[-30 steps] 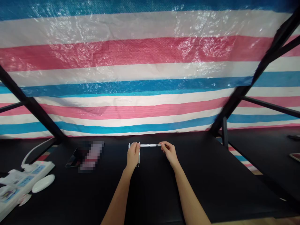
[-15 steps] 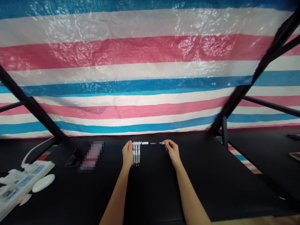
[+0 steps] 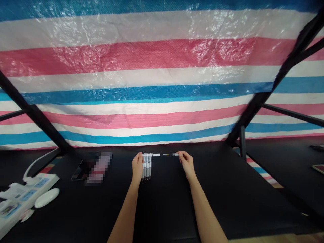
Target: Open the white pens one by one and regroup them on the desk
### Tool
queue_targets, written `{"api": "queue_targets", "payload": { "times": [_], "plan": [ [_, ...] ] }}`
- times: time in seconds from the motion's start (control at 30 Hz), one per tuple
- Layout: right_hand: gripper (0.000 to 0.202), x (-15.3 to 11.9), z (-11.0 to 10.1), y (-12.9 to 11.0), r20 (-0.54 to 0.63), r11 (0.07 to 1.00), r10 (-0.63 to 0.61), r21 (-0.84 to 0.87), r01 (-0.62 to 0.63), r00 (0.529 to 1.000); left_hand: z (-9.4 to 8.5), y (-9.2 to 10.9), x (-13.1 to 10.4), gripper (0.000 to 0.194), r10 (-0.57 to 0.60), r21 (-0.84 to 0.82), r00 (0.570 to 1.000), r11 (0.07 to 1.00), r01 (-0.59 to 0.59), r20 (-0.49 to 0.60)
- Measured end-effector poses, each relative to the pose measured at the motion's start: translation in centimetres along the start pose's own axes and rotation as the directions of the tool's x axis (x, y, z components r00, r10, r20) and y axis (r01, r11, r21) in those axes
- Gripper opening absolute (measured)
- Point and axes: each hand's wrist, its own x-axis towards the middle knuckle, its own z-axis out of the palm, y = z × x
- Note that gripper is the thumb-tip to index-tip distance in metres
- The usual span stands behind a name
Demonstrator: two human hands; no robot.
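Observation:
My left hand (image 3: 138,167) is closed on a white pen barrel (image 3: 156,155), which points sideways to the right. Just below that barrel, several white and grey pens (image 3: 147,168) lie side by side on the black table (image 3: 167,202), partly covered by the left hand. Fingers of my right hand (image 3: 186,163) pinch the grey end of a thin pen refill (image 3: 167,154). The refill points left, in line with the barrel, and a small gap separates the two.
To the left lie a dark phone (image 3: 82,170), partly pixelated, a white power strip (image 3: 30,194) with plugs, and a white oval object (image 3: 47,197). A striped plastic sheet (image 3: 141,121) hangs behind, between black metal posts (image 3: 50,126).
The gap between barrel and refill has grown very slightly, as the barrel shifted a little left and the refill a little right. The row of pens stays put.

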Motion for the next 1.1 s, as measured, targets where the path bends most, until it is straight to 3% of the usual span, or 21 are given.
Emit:
{"api": "queue_targets", "payload": {
  "times": [0.63, 1.1],
  "plan": [
    [0.040, -0.7, 1.8, 0.1, 0.119, 1.000, 0.018, -0.021, -0.016, 0.993, 1.1, 0.7, -0.7, 0.043, 0.044, 0.073, 0.997, 0.996, -0.048, 0.058],
    [0.043, -0.9, 2.0, 0.0, 0.190, 0.999, 0.032, -0.027, -0.028, 0.981, 1.6, 0.4, -1.0, 0.040, 0.029, 0.086, 0.995, 0.996, -0.037, 0.093]
  ]
}}
